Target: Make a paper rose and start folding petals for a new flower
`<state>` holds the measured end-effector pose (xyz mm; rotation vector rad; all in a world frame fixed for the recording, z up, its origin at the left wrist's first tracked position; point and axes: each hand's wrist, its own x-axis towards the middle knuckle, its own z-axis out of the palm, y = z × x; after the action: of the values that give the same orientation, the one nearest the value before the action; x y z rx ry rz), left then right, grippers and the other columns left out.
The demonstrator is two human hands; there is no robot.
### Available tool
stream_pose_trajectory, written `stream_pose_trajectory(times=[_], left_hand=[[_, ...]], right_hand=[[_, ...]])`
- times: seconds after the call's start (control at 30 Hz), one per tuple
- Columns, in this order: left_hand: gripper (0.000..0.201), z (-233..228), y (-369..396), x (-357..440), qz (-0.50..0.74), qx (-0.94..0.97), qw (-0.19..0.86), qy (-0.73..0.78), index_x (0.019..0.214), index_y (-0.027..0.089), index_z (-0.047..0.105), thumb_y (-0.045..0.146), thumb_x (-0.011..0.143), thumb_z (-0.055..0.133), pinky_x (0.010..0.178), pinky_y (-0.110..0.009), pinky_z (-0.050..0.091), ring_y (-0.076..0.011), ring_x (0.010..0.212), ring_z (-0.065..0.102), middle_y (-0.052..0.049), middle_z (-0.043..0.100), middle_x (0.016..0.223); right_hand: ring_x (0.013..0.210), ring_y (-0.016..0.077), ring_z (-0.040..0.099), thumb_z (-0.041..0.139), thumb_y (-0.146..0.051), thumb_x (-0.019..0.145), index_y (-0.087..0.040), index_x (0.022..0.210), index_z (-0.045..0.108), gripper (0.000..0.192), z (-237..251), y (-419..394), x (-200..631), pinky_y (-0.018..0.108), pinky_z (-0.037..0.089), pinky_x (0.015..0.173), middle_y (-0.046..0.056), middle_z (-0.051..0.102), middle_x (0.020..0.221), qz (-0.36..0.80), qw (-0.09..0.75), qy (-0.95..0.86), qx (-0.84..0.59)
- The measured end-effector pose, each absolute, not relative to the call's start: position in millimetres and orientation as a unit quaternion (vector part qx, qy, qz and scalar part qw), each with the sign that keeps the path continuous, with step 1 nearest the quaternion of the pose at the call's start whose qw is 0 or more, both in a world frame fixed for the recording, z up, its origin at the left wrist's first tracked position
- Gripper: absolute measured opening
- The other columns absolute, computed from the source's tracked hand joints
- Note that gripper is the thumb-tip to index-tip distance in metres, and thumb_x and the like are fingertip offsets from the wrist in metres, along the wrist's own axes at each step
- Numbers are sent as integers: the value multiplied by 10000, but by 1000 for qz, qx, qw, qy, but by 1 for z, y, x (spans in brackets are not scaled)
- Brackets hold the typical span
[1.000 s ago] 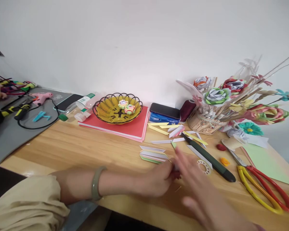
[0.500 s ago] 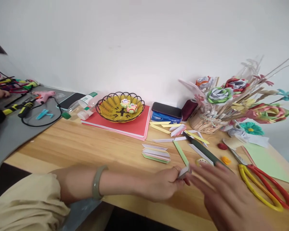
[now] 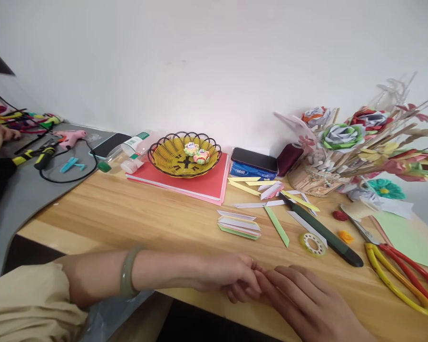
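Meeting at the table edge, left hand [image 3: 231,280] and right hand [image 3: 306,304], grasp unclear, tape ring [image 3: 313,244] just beyond.

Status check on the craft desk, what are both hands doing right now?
Left hand and right hand meet fingertip to fingertip at the desk's near edge; anything pinched is hidden. Tape ring and green strip lie beyond, untouched.
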<state>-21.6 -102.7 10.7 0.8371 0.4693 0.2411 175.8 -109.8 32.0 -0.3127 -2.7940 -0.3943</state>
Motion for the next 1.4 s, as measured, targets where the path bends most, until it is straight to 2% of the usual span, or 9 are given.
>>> stream_pose_trajectory(times=[0.17,0.27,0.33,0.4,0.5,0.67,0.87,1.2,1.4], left_hand=[[161,11,-103,-25,94,402,876,250,635,180,334,100,639,473,368,-163,123,-19,359,159,104,239,467],[168,21,-102,-34,81,468,825,307,843,172,417,223,724,524,427,-184,361,-59,433,416,46,485,618],[298,29,-99,-43,114,624,677,373,1038,177,405,350,810,487,566,-265,464,-118,618,547,-8,562,795],[267,32,-94,-53,154,801,381,435,1045,162,473,307,824,511,748,-319,460,-175,880,551,-72,574,988],[202,25,-83,-62,105,913,69,389,1024,148,536,229,848,484,718,-300,461,-208,942,534,-80,584,1001],[161,8,-70,-63,81,930,-112,340,917,121,581,156,866,432,614,-261,448,-203,900,523,-68,612,864],[176,11,-59,-61,82,947,-89,296,819,110,618,115,852,445,652,-263,431,-180,821,533,-68,636,775],[208,10,-52,-54,138,884,205,397,791,166,666,135,811,462,598,-194,380,-107,653,571,0,666,726],[226,15,-56,-51,141,866,284,388,818,146,674,144,825,448,587,-176,383,-92,628,563,-10,665,722]], right_hand=[[936,193,571,176,-168,933,-102,1270,465,449,12,-111,182,305,467,767,109,668,1000,-95,156,-976,-118],[879,194,586,203,-180,935,-115,1276,459,432,6,-106,187,307,484,737,118,658,946,-22,168,-973,-159],[820,182,592,251,-164,929,-141,1269,461,400,5,-102,189,296,494,686,107,645,902,23,184,-961,-206],[771,169,591,314,-128,906,-163,1230,489,370,5,-97,189,282,495,641,94,634,880,47,198,-948,-245],[713,158,588,369,-89,874,-154,1113,557,311,4,-94,184,273,490,598,82,629,829,54,203,-941,-266],[683,159,582,380,-110,879,-142,1020,587,252,2,-92,176,279,478,581,79,627,782,43,189,-945,-263],[679,156,578,367,-110,891,-128,1013,588,253,6,-88,173,284,471,585,68,615,763,15,184,-954,-237],[796,188,603,294,-111,923,-87,1026,565,290,6,-76,159,314,512,662,102,650,844,-63,201,-957,-200],[752,166,605,235,-103,931,-82,1047,543,330,4,-72,159,260,501,585,105,630,852,-86,202,-951,-218]])
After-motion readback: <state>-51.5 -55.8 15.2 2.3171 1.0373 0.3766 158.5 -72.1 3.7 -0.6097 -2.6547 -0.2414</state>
